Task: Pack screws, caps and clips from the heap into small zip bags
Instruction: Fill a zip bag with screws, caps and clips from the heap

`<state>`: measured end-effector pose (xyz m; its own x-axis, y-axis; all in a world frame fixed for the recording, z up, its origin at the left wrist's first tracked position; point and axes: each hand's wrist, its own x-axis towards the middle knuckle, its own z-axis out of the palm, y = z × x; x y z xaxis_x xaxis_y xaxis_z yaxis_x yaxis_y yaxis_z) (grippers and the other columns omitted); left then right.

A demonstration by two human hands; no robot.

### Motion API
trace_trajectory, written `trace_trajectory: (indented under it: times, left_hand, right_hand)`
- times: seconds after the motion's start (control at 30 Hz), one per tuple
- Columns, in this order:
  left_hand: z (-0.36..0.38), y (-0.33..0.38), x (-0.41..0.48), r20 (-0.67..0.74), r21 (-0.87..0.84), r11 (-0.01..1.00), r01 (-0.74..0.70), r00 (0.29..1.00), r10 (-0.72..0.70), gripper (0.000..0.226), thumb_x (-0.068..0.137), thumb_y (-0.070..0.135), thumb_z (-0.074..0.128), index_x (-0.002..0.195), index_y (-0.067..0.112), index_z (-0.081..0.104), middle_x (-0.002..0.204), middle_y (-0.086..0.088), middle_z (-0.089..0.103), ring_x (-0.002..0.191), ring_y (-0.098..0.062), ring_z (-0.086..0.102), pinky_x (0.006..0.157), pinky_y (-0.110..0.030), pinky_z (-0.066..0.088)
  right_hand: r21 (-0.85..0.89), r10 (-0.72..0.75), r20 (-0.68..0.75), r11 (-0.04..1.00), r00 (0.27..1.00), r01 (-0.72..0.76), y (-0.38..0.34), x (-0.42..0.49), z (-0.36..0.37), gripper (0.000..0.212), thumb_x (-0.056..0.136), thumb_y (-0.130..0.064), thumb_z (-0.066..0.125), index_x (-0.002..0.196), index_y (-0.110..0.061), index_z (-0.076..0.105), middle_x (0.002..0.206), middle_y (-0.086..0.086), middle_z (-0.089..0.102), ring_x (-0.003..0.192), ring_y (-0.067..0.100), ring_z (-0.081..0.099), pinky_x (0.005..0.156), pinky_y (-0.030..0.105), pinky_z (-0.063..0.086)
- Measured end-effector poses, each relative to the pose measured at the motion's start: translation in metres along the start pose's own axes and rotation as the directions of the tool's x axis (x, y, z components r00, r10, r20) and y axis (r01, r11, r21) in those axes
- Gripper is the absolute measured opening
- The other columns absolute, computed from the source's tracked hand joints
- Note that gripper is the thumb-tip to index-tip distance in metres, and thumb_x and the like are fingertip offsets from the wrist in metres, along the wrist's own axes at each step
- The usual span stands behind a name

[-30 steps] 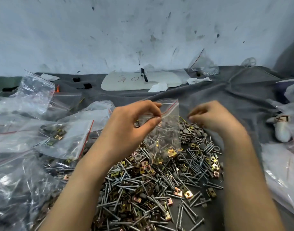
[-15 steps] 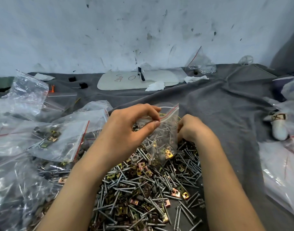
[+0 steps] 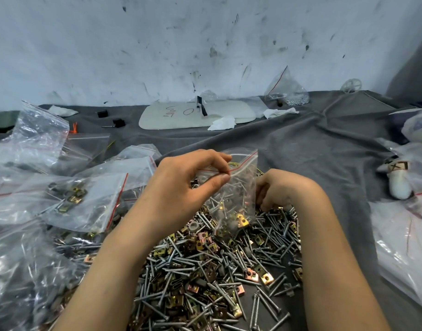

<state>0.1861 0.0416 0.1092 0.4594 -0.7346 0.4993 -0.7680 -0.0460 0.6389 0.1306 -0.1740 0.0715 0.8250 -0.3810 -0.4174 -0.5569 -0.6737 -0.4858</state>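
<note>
Two left hand (image 3: 179,189) fingers (image 3: 214,183) pinch the zip bag (image 3: 240,199).

The heap (image 3: 217,271) was bare metal: screws (image 3: 267,304) silvery and bright with rough threads, clips (image 3: 265,279) in glossy yellow plating, a few coppery pink. Above the heap, the bag (image 3: 238,187) was clear, shiny plastic with a red zip line. The bags (image 3: 85,199) left of the heap were the same film, crinkled. Under the heap lay matt grey cloth (image 3: 324,151), creased. Behind the heap, the wall (image 3: 157,44) was chalky, scuffed white.
</note>
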Motion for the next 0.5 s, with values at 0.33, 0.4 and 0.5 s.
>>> trace_trajectory:
  times: [0.33,0.4,0.5]
  left_hand:
    - [0.0000,0.0004,-0.0012,0.004,-0.057,0.998,-0.005,1.000,0.005,0.005,0.083,0.035,0.062,0.087,0.032,0.065,0.111,0.017,0.069,0.107,0.003,0.062,0.093,-0.025,0.051]
    - [0.0001,0.0004,-0.0014,0.008,-0.060,0.998,-0.010,1.000,0.011,0.005,0.084,0.035,0.062,0.087,0.032,0.065,0.110,0.016,0.069,0.108,0.002,0.062,0.093,-0.029,0.052]
    - [-0.0003,-0.0002,-0.0022,0.009,-0.062,0.998,-0.009,1.000,0.010,0.003,0.085,0.033,0.064,0.087,0.033,0.065,0.110,0.016,0.069,0.108,0.002,0.062,0.093,-0.029,0.052]
  right_hand:
    - [0.016,-0.050,0.032,0.999,0.998,0.050,0.0085,-0.0014,0.0008,0.034,0.075,0.013,0.066,0.094,-0.015,0.070,0.088,0.000,0.067,0.074,0.010,0.058,0.058,0.020,0.041]
    - [-0.026,-0.053,-0.006,0.998,0.999,0.053,0.0075,-0.0015,0.0024,0.031,0.075,0.009,0.068,0.086,-0.020,0.067,0.079,-0.005,0.060,0.068,0.008,0.054,0.053,0.019,0.038]
    - [-0.006,-0.064,-0.075,0.998,0.995,0.063,0.0076,-0.0003,0.0048,0.026,0.076,0.006,0.067,0.079,-0.020,0.065,0.073,-0.004,0.058,0.061,0.008,0.054,0.046,0.017,0.039]
